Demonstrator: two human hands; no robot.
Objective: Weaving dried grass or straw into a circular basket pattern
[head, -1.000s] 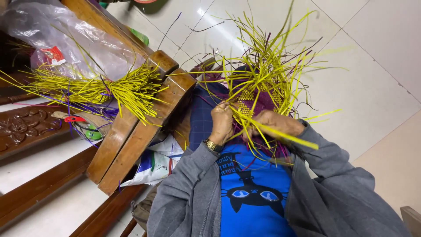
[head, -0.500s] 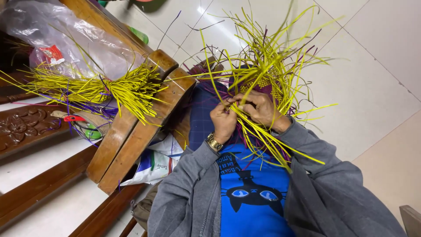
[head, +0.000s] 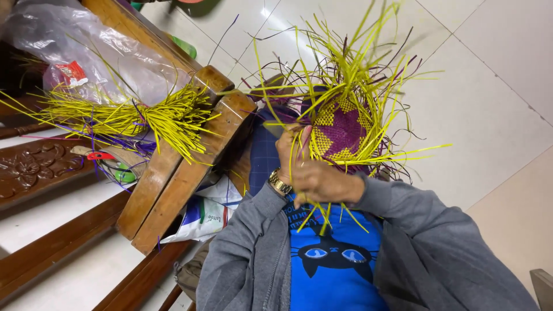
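Ref. landmark: woven piece, purple centre w/ yellow star pattern, loose yellow and purple strips fanning out all round. It sits above your lap, in front of your chest.

Handling (judged): piece is light, thin, flexible. Woven centre looks firm enough to grip; free strips look springy, smooth, likely to slip and kink if bent sharply. Take hold at the woven edge, not at strip ends.

Hands:
- Left hand, wristwatch at cuff: fingers closed on the piece's lower-left edge.
- Right hand: below the piece, curled shut round a small bunch of yellow strips whose ends hang under the fist.

Packages/labels, rel. to the piece:
- Far left: strip bundle, yellow w/ some purple, lying across wooden frame.
- Upper left: clear plastic bag w/ small red-white label patch.
- Lower left, under frame: white sack, green and red print.
- Left, below bundle: small red and green items; kind unclear.
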